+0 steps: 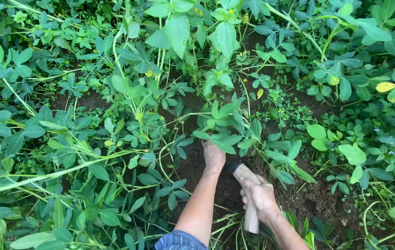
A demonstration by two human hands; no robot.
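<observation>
Weeding step in hand, judging by the grip: left hand (213,155) is grasping the leafy green weed stems (223,122) at their base. Right hand (260,196), just right of the stems, is clenching a pale wooden tool handle (248,194) (blade hidden in soil); loosening the roots likely comes next.

Left hand (213,156) reaching into base of leafy plant (223,125); right hand (261,196) gripping wooden-handled tool (248,192), head buried near dark soil (308,199).

Both forearms are bare; a blue, finely striped sleeve (177,241) covers the left upper arm.
</observation>
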